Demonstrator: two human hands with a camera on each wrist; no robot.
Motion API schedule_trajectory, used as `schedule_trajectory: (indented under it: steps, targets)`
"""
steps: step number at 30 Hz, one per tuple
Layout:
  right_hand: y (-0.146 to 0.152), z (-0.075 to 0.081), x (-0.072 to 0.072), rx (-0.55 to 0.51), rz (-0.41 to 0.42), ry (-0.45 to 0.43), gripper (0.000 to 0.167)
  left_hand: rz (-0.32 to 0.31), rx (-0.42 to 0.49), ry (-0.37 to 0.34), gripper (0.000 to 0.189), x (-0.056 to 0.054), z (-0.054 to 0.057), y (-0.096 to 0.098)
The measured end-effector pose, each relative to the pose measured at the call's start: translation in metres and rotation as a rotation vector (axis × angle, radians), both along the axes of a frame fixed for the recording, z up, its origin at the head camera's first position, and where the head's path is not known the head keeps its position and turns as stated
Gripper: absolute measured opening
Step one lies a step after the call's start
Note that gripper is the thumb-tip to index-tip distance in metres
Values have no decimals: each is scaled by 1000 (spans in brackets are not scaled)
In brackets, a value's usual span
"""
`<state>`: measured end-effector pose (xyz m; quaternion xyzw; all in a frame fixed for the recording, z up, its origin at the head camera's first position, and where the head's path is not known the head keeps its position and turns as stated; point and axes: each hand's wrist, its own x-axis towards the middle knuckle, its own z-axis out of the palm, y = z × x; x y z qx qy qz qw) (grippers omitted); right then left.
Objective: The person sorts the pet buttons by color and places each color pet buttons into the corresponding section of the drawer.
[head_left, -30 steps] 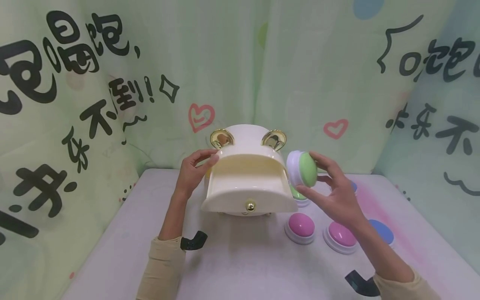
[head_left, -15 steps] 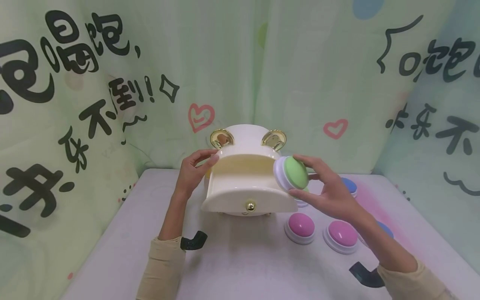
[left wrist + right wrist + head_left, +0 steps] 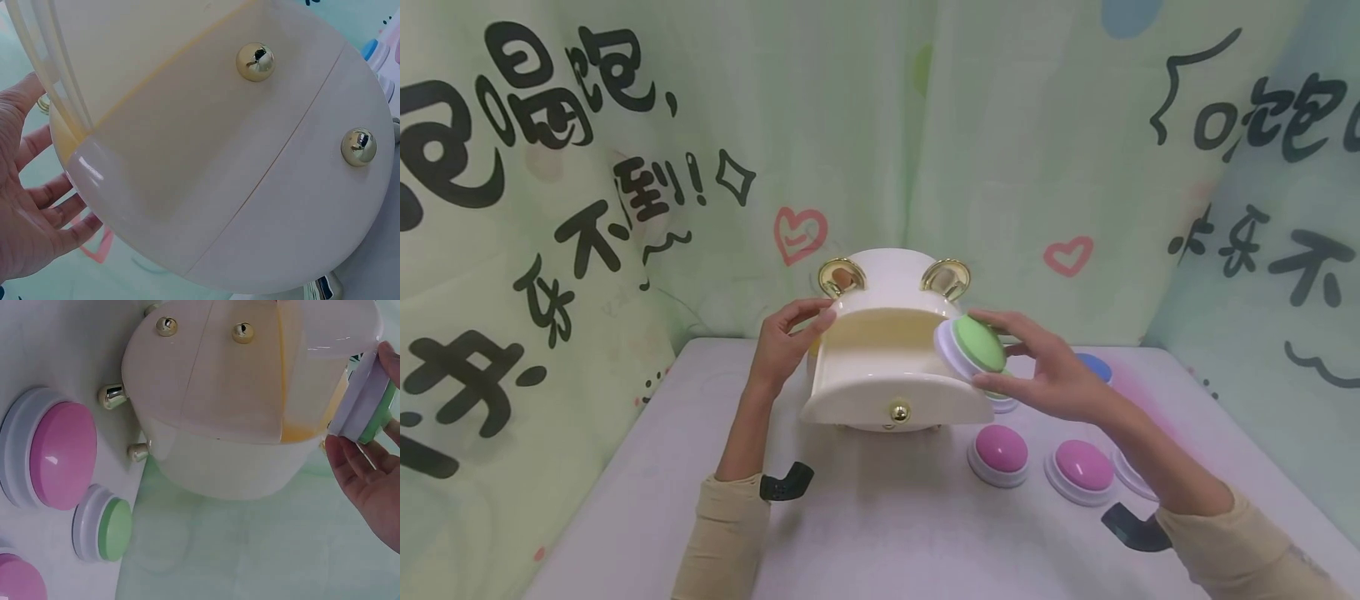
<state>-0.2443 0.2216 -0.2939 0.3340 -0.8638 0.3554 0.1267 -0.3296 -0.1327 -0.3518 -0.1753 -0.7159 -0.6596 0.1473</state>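
Pink buttons [image 3: 1002, 448] lie nearby; hands: left [image 3: 784, 342] spread against cabinet [image 3: 891, 283], right [image 3: 1054, 372] pinching green button [image 3: 979, 343].

We see right hand [image 3: 377, 490] cut off by right-wrist view's edge, only rim of white-based round button [image 3: 1129, 475] behind right forearm [image 3: 1176, 462].

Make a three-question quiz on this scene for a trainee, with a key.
1. True or false: the right hand holds a pink button.
2. Multiple choice: how does the top drawer of the white box stand?
A) shut
B) pulled open
C) taken out entirely
3. Count: how many gold ears does the box have?

Key:
1. False; it holds a green button.
2. B
3. Two.
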Motion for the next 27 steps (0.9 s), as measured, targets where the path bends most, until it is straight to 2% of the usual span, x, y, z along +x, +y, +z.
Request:
schedule_trajectory:
  steps: [9, 20, 27]
  targets:
    - [-4, 3, -3, -9, 17, -111, 73, 2, 1, -4, 32, 0, 0, 0]
    - [-8, 4, -7, -25, 77, -111, 71, 1, 1, -14, 33, 1, 1, 0]
    - [-11, 7, -10, -1, 89, -109, 69, 6, 3, -15, 33, 2, 1, 0]
